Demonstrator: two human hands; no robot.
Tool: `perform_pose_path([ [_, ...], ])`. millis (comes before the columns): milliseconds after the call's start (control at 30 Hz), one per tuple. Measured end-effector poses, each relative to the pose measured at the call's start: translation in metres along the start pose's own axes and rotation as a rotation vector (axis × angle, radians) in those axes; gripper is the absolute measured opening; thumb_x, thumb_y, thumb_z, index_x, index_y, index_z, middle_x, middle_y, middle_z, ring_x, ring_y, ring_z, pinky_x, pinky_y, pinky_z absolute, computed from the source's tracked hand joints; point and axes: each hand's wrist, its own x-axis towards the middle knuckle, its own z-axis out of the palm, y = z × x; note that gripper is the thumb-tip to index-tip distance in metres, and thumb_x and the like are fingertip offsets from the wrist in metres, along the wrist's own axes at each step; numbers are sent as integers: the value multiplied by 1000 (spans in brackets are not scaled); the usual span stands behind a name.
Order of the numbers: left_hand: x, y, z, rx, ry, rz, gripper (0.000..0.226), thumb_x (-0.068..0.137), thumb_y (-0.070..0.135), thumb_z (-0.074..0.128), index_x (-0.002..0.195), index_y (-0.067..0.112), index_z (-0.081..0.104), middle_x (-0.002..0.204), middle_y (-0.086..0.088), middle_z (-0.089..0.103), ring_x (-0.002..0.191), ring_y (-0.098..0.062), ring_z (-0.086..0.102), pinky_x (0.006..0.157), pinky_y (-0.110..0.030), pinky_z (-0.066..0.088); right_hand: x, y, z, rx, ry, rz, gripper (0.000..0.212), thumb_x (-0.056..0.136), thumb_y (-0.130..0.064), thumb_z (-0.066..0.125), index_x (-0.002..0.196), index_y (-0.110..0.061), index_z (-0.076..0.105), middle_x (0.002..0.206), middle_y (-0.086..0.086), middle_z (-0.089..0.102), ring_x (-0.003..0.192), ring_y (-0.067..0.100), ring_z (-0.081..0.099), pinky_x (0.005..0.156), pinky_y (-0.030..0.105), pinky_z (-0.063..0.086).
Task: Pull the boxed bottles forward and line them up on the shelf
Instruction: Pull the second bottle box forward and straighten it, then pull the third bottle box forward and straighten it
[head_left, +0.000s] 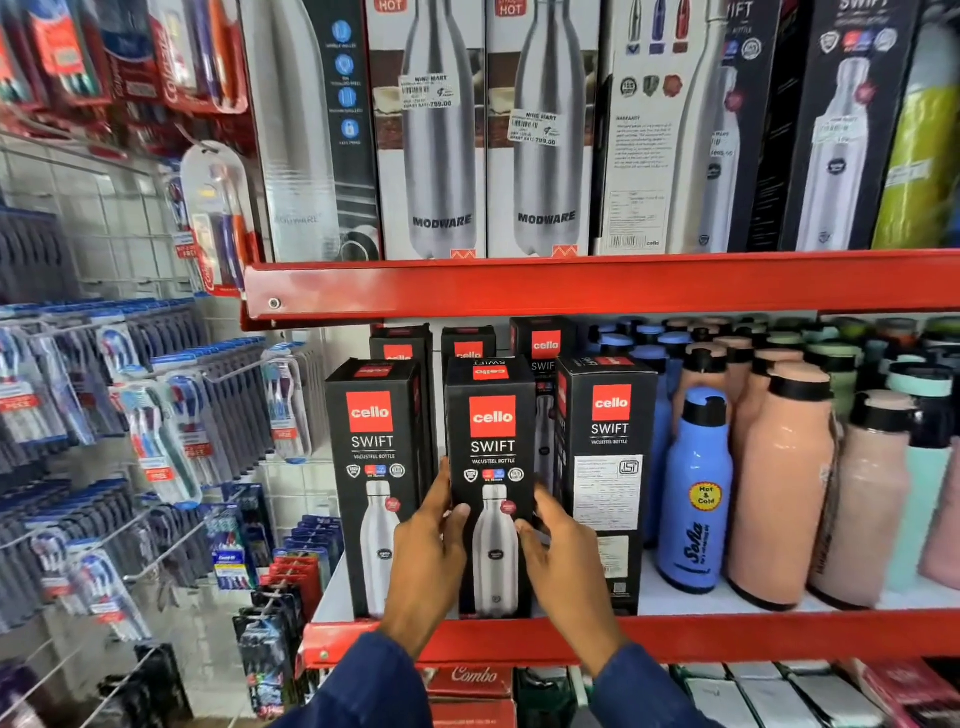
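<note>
Both hands, left hand (426, 551) and right hand (563, 556), clamp the middle box (492, 467) sides; stiff card, probably top-heavy, so grip low

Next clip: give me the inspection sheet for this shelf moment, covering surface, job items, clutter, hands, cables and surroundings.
Surface: white shelf board with red front lip, bare in patches.
Job's things: three black front-row Cello boxes; middle box held at the front edge, left box and right box beside it; more boxes behind.
Clutter: loose blue bottle and pink bottles to the right.
Grippers: left hand and right hand grip the middle box's sides.
Cables: nothing seen.
Surroundings: Modware boxes on the shelf above; toothbrush packs on hooks at left.
</note>
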Motion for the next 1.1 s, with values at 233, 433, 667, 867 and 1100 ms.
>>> perform_pose_path([
  [233,6,-3,2,80,2,9,54,102,22,50,152,34,33,84,8,67,71,-5,57,67,-15,50,2,-7,1,-59,-17,90,49,95,-17,56,142,-15,43,105,7,74,90,20,71,83,36,58],
  [433,1,5,1,95,-7,-36,55,101,22,52,153,16,35,83,17,64,67,6,55,66,-16,46,-5,-7,3,-43,-35,123,52,94,-17,58,143,-12,40,108,13,73,97,24,70,88,36,57],
  [667,-9,19,1,127,-46,-47,63,99,29,55,155,14,30,115,-10,76,59,2,58,63,-4,46,-13,2,-1,-5,8,164,52,93,-13,59,142,-19,43,105,1,74,97,15,70,90,33,57],
  [867,-25,52,-14,264,57,22,69,95,39,59,154,15,32,80,-4,68,71,-14,62,69,-24,56,-28,-9,-29,85,134,91,32,88,-7,66,115,-25,69,98,-22,73,88,-8,68,79,6,51],
  [1100,-34,80,22,193,79,202,41,87,24,71,127,16,67,113,2,74,101,-18,72,91,-31,57,-39,19,-83,156,421,161,23,85,-5,67,96,-24,74,80,-17,75,74,-3,68,62,3,48],
])
